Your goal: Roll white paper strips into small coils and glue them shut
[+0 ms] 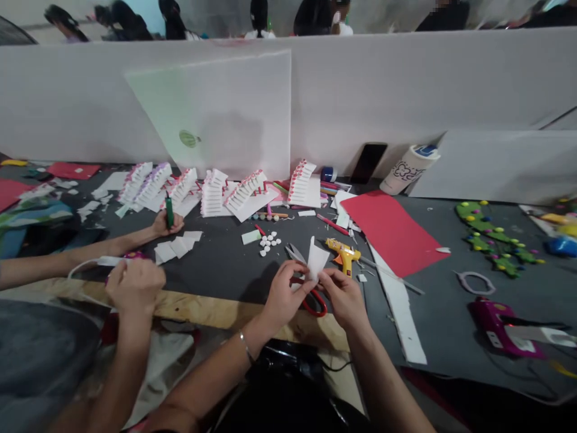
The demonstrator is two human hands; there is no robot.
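Observation:
A small piece of white paper (318, 257), curled at its left side, is pinched between my left hand (285, 291) and my right hand (345, 297) above the table's front edge. Fingers of both hands are closed on its lower end. Beneath my hands lie scissors (321, 305) with red handles, their blades pointing away and partly hidden. Just beyond my right hand a yellow glue gun (346, 255) rests on the dark table. Several small white discs (269, 242) are scattered beyond my left hand, beside a pale green slip (251, 237).
Left of me a co-worker's hand (169, 222) holds a green tool. White paper squares (178, 246) lie nearby. Folded paper pieces with red dots (301, 183) line the back. A red sheet (392, 231), a cup (408, 169) and a magenta power strip (502, 328) are at right.

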